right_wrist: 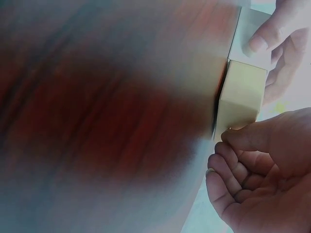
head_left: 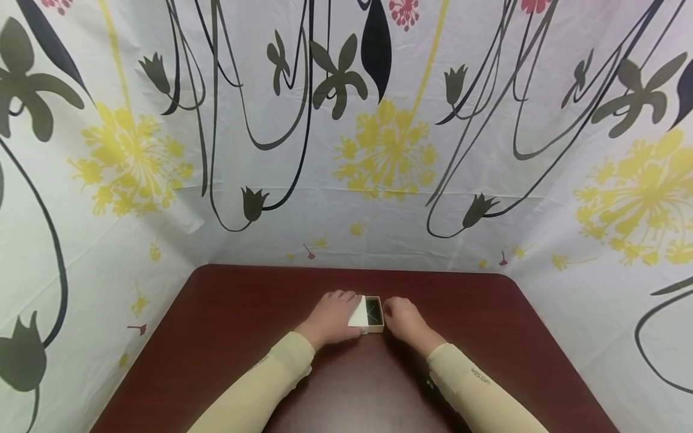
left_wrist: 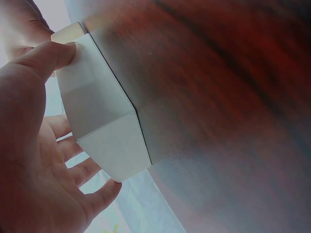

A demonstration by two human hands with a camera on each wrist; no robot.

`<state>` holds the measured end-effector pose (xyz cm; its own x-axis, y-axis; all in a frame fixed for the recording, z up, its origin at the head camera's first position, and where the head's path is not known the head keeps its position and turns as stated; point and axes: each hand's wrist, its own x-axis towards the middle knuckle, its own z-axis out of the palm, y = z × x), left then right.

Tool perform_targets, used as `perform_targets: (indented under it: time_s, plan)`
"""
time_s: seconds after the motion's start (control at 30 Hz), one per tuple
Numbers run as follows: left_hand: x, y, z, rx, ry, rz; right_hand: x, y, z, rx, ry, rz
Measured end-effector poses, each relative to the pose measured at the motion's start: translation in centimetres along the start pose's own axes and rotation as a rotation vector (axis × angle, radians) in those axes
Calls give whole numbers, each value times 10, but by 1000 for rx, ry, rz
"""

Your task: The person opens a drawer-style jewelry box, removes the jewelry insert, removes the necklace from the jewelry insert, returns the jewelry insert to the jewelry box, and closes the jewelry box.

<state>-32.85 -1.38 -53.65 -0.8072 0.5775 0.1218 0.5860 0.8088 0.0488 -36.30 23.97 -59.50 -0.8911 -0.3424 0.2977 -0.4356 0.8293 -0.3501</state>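
A small slide-open cardboard box lies on the table in front of me. Its white sleeve (head_left: 358, 315) is in my left hand (head_left: 330, 317), thumb on the near side and the other fingers over the top and far side. From the sleeve's right end sticks out a tan drawer (right_wrist: 241, 90); in the head view its inside is dark with thin light lines, too small to identify. At the drawer's right end is my right hand (head_left: 405, 320), fingers curled, thumb and forefinger pinching at the lower end edge. Whatever lies between those fingertips is hidden.
The dark red-brown table (head_left: 243, 294) has rounded far corners. White cloth (head_left: 303, 168) printed with yellow, grey and red flowers hangs behind it and along both sides. Light-coloured sleeves cover both forearms.
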Motion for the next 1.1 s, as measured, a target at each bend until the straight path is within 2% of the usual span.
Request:
perform_targets:
  time_s: [0.2,0.27,0.43,0.5,0.63,0.87,1.1]
  plan:
    - [0,0,0,-2,-1,3,-2,-2,-2,-11,31,-33]
    - [0,0,0,-5,-4,3,-5,-18,-16,13,12,-9]
    - [0,-1,0,-10,-1,3,-10,-44,-37,8,-14,48]
    - [0,0,0,-8,1,5,-10,-48,-39,-11,-26,71]
    - [0,-1,0,-7,0,8,-10,-49,-39,-12,-39,91]
    - [0,0,-1,-4,-1,10,-10,-36,-35,19,14,2]
    - [0,0,-1,3,-6,5,-11,-49,-41,1,-23,83]
